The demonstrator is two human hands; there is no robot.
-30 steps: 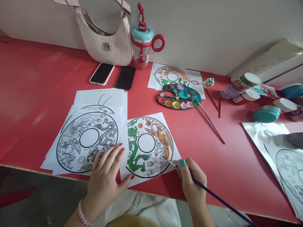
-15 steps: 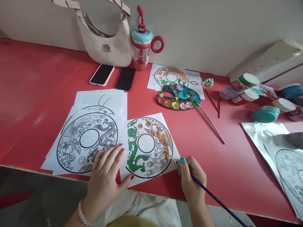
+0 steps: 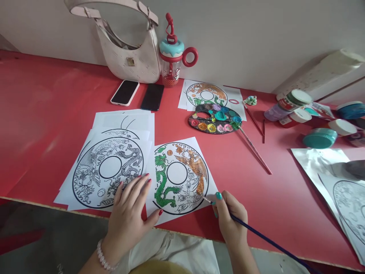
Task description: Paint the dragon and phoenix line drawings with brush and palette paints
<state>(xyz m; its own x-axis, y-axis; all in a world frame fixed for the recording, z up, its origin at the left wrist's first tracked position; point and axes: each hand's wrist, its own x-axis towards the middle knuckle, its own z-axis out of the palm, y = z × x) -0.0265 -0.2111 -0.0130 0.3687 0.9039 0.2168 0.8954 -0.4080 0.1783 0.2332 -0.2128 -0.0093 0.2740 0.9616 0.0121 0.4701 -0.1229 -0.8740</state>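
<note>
My right hand [image 3: 230, 219] pinches a thin blue paintbrush [image 3: 265, 239], its tip touching the lower right rim of a partly coloured dragon-and-phoenix sheet [image 3: 179, 176] on the red table [image 3: 42, 102]. The green dragon and brown phoenix are painted in. My left hand [image 3: 129, 213] lies flat with fingers spread, pressing the sheet's left edge and an uncoloured sheet [image 3: 107, 172] that tops a small stack of papers.
A paint palette [image 3: 214, 118] and loose brushes [image 3: 254, 148] lie behind, with another coloured sheet [image 3: 208, 93]. Paint jars [image 3: 319, 137] crowd the right, above more sheets [image 3: 342, 186]. Two phones [image 3: 138, 94], a handbag [image 3: 128, 53] and a bottle [image 3: 171, 57] stand by the wall.
The brush tip has slid down and right from the phoenix's tail to the circle's lower right rim. My left hand stays put. The view has shifted slightly.
</note>
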